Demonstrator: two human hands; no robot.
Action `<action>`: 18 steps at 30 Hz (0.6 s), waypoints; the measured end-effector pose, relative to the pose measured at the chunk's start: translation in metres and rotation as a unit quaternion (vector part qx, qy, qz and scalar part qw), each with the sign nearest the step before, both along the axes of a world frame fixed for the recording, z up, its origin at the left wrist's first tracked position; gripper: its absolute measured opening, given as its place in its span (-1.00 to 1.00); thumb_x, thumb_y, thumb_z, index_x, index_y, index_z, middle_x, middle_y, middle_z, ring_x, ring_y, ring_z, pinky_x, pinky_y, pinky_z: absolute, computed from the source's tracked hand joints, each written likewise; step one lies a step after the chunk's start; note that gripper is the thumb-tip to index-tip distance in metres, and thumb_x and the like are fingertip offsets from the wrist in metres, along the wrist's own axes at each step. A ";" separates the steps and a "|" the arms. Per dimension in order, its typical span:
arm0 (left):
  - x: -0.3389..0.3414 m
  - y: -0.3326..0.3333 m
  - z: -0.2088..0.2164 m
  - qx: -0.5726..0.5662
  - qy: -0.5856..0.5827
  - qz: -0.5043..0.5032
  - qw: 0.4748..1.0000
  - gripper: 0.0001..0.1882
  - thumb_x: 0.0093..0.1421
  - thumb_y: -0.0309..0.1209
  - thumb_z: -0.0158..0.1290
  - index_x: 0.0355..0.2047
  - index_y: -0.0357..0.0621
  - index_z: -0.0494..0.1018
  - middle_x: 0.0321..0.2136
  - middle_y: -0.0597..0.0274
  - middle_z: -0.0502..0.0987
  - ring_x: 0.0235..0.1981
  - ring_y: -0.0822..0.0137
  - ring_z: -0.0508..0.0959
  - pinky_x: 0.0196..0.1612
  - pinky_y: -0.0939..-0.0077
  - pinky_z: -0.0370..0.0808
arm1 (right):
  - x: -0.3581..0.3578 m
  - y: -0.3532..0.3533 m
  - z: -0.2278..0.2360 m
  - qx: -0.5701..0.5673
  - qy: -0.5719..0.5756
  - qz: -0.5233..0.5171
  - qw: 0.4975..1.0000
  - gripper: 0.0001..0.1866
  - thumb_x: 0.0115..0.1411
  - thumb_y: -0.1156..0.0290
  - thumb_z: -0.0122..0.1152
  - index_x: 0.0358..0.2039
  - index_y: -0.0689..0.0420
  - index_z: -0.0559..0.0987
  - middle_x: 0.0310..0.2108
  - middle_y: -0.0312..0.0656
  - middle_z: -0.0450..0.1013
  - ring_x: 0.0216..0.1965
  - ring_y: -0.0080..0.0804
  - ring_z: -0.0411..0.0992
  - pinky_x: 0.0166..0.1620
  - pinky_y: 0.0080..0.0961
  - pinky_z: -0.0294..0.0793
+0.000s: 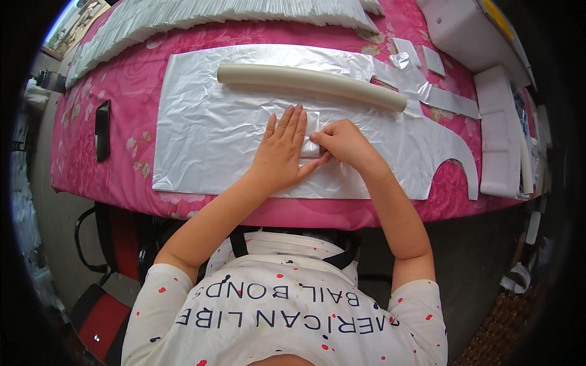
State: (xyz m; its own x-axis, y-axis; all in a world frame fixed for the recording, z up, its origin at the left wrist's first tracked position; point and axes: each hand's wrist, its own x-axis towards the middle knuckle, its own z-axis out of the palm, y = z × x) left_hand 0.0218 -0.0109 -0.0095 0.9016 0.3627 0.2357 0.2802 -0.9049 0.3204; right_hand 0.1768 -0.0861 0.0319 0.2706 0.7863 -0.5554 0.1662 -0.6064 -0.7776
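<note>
A shiny white plastic sheet (201,134), cut with curved edges at its right end like a disposable apron, lies flat on the table. On its middle sits a small folded piece of white plastic film (312,125). My left hand (281,146) rests palm down beside and partly over this folded film, fingers stretched out. At the film's right edge, my right hand (348,145) has thumb and forefinger pinched together on it. Just beyond both hands, a long beige tube (311,82) lies across the sheet; neither hand touches it.
A pink flowered cloth (128,171) covers the table. Long rows of folded white packets (213,15) line the far edge. A black phone (102,131) lies at left, two small white packets (433,60) at far right. White foam boxes (497,134) stand right; red-black chairs (104,317) lower left.
</note>
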 end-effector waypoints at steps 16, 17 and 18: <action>-0.003 0.000 0.001 -0.020 -0.053 0.001 0.998 -0.06 0.01 0.02 0.01 0.19 -0.41 -0.08 0.21 -0.21 -0.07 0.28 -0.02 -0.12 0.26 0.09 -0.19 | -0.034 -0.020 0.007 0.172 -0.408 0.009 0.896 -0.55 -0.16 0.30 0.31 -0.24 0.25 0.49 -0.28 -0.10 0.45 -0.23 -0.19 0.41 -0.19 -0.38 0.39; -0.007 0.000 0.003 -0.029 -0.082 0.001 0.996 -0.08 0.00 -0.03 0.04 0.19 -0.39 -0.08 0.21 -0.22 -0.07 0.28 -0.03 -0.12 0.26 0.09 -0.19 | -0.032 -0.019 0.004 0.224 -0.439 0.022 0.870 -0.53 -0.15 0.30 0.31 -0.21 0.25 0.47 -0.20 -0.07 0.42 -0.16 -0.17 0.38 -0.12 -0.36 0.36; -0.013 0.000 0.006 -0.068 -0.109 0.004 0.992 -0.10 0.00 -0.10 0.07 0.20 -0.37 -0.07 0.20 -0.22 -0.05 0.27 -0.03 -0.09 0.25 0.11 -0.16 | -0.029 -0.017 0.001 0.273 -0.469 0.033 0.839 -0.51 -0.14 0.29 0.30 -0.18 0.25 0.46 -0.12 -0.05 0.39 -0.09 -0.14 0.34 -0.05 -0.34 0.33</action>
State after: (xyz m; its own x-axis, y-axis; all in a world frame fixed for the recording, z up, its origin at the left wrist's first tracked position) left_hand 0.0091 -0.0106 -0.0032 0.8314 0.4111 0.3739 0.1971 -0.8472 0.4934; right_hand 0.1473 -0.1028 0.0327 0.3330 0.8848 0.3259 0.8798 -0.1673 -0.4448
